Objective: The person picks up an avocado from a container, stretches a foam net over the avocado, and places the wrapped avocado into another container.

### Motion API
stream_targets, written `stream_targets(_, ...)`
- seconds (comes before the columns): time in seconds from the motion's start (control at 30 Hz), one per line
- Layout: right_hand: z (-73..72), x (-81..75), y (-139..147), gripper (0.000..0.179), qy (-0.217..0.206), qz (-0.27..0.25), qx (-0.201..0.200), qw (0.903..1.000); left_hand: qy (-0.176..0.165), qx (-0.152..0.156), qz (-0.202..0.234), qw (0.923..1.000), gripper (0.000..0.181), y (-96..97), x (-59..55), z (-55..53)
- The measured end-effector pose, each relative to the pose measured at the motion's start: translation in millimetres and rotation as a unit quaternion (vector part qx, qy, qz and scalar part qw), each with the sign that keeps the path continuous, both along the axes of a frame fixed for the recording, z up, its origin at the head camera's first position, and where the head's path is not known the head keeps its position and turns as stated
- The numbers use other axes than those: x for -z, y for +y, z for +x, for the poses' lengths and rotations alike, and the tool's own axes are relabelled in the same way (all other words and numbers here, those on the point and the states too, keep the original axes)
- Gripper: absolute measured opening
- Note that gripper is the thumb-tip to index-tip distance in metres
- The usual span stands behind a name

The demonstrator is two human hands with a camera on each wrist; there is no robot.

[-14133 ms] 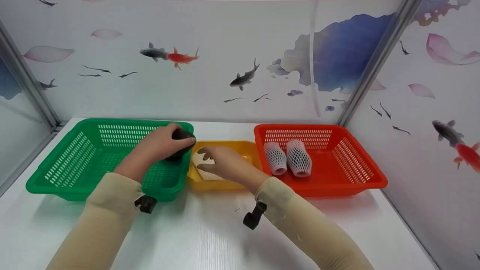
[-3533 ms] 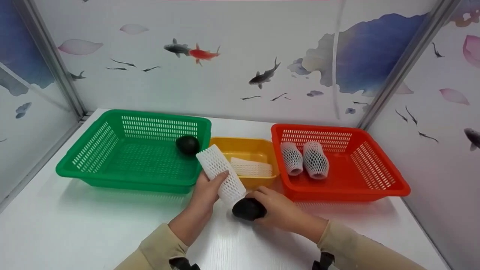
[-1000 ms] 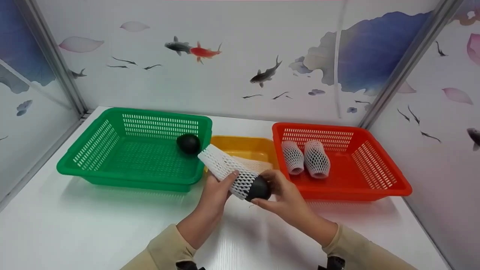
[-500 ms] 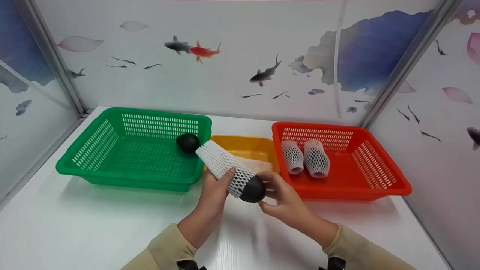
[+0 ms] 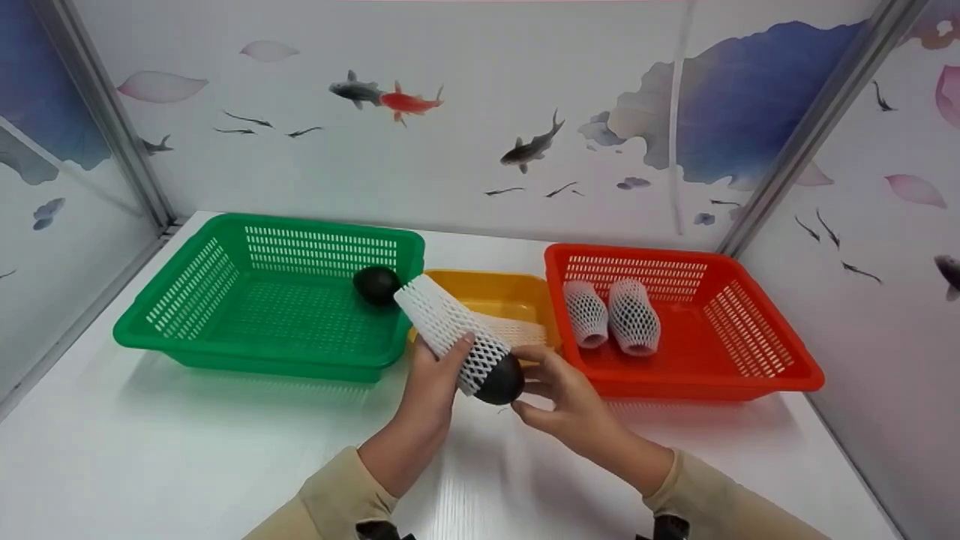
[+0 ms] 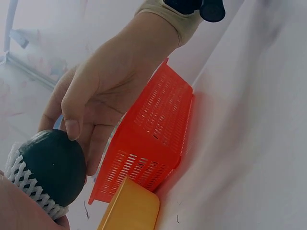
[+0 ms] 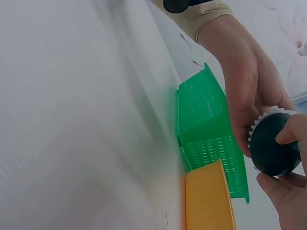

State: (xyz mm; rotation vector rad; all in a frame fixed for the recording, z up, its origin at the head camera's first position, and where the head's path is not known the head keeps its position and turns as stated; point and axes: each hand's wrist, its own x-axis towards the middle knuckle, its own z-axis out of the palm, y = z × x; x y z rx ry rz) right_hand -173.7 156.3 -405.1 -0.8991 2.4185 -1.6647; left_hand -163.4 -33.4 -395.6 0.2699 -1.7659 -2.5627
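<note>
My left hand (image 5: 431,386) grips a white foam net sleeve (image 5: 442,315), thumb lying across its upper side. Into the sleeve's lower right mouth goes a dark avocado (image 5: 501,381), its rounded end bare. With thumb and fingertips my right hand (image 5: 566,394) pinches that bare end; the right wrist view shows the thumb pressing on the avocado (image 7: 271,151). Both hands are raised above the white table, in front of the yellow tray (image 5: 495,281). Another foam net sleeve (image 5: 517,330) lies flat in the tray, partly hidden. A second dark avocado (image 5: 376,286) sits in the green basket (image 5: 247,360).
To the right stands a red basket (image 5: 720,382) with two net-wrapped pieces (image 5: 634,319) side by side against its left wall. The yellow tray is wedged between the two baskets. Printed wall panels (image 5: 450,150) enclose the table's back and sides.
Earlier my right hand held the avocado low over the table, outside the sleeve; now it is partly inside. Over the last second both hands shifted it slightly left and the right fingers loosened a little.
</note>
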Motion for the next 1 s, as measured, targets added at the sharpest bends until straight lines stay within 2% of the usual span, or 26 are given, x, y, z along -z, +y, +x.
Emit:
stream_targets(0.13, 0.1, -0.5, -0.5, 0.057, -0.003, -0.008, -0.008, 0.9999, 0.004, 0.004, -0.003, 1.0, 0.073, 0.8, -0.2, 1.2)
stream_targets(0.4, -0.1, -1.5, -1.9, 0.055, 0.021, -0.02, -0.021, 0.9994, 0.007, 0.012, 0.012, 0.9998, 0.073, 1.1, -0.8, 0.7)
stream_targets(0.77, -1.6, -1.4, 1.0, 0.049, 0.037, -0.014, -0.063, 0.9972, 0.011, -0.001, 0.042, 0.9991, 0.07, -0.1, -2.2, -1.1)
stream_targets(0.87, -2.0, -0.4, 1.3, 0.048, 0.056, -0.007, -0.059, 0.9966, 0.005, -0.003, 0.051, 0.9987, 0.069, 0.7, -1.8, 0.3)
stream_targets(1.0, -3.3, 0.5, 0.6, 0.043, 0.107, -0.014, -0.034, 0.9936, 0.004, -0.002, 0.064, 0.998, 0.069, 2.9, -1.1, 2.0)
